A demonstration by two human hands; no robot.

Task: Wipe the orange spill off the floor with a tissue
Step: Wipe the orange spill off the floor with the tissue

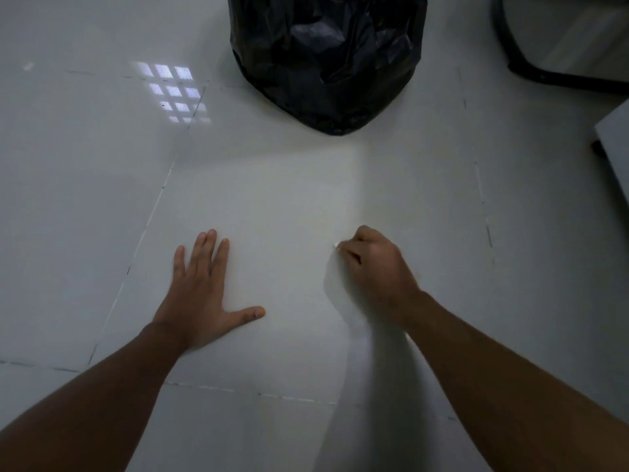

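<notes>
My left hand (200,284) lies flat on the white tiled floor (272,206), palm down, fingers spread, holding nothing. My right hand (374,267) is curled into a fist and pressed on the floor to the right of it. A small white corner of tissue (336,246) peeks out at the knuckles; the rest of the tissue is hidden inside the fist. No orange spill shows anywhere on the floor in this view.
A black bin bag (326,56) stands on the floor straight ahead, beyond both hands. A black chair base (531,63) is at the top right. A grey furniture edge (616,148) juts in at the right side.
</notes>
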